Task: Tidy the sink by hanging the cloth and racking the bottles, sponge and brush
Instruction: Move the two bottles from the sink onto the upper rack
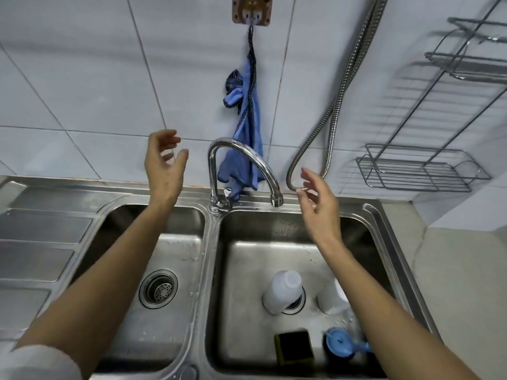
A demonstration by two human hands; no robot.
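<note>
A blue cloth (248, 127) hangs by its dark cord from a brown wall hook (252, 10) behind the tap. My left hand (164, 163) is raised left of the tap, fingers apart and holding nothing. My right hand (317, 204) hovers right of the spout, also open with nothing in it. In the right basin stand a white bottle (284, 290) over the drain and a second white bottle (330, 298), partly hidden by my right forearm. A black and yellow sponge (295, 346) and a blue brush (344, 344) lie near the basin's front.
A wire rack (422, 168) with several shelves is fixed to the right wall. A chrome tap (241, 165) curves over the divider of the steel double sink (208, 270). A metal hose (333, 111) hangs down the tiles. The left basin holds only its drain (158, 288).
</note>
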